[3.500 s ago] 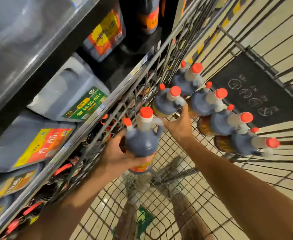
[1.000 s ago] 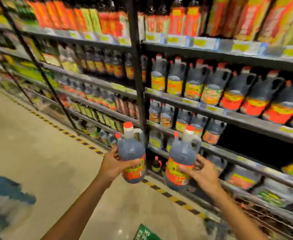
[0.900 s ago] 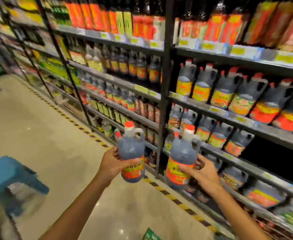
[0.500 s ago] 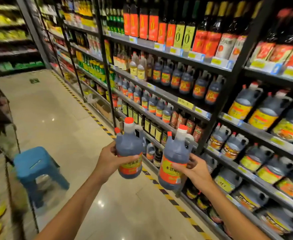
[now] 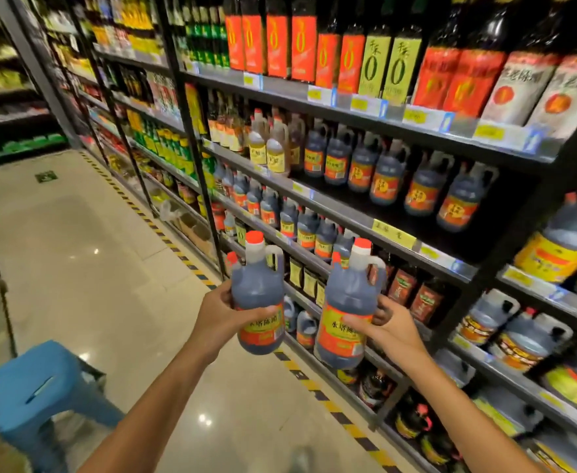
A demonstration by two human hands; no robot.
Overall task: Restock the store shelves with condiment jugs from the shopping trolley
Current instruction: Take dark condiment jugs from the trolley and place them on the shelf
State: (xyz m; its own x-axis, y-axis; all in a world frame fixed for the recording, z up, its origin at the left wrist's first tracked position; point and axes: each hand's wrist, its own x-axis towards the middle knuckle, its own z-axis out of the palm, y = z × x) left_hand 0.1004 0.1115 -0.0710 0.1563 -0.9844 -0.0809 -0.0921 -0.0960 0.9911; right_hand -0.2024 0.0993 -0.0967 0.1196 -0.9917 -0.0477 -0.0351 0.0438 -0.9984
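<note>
I carry two dark condiment jugs with red caps and orange-yellow labels, both upright in front of me. My left hand [image 5: 219,317] grips the left jug [image 5: 258,295] round its body. My right hand [image 5: 387,331] grips the right jug [image 5: 346,308] from its right side. Both jugs hang in the air in front of the store shelves [image 5: 392,235], level with a row of similar small jugs [image 5: 305,227]. The shopping trolley is out of view.
Tall shelving full of bottles and jugs runs along the right, with a black upright post [image 5: 195,158] just behind the left jug. A blue plastic stool [image 5: 38,390] stands on the tiled aisle floor at lower left. Yellow-black tape [image 5: 177,250] marks the shelf foot.
I lifted both jugs out of the trolley and turned left towards the shelves. Over the last second the view has swung further along the aisle; the jugs stay in my hands.
</note>
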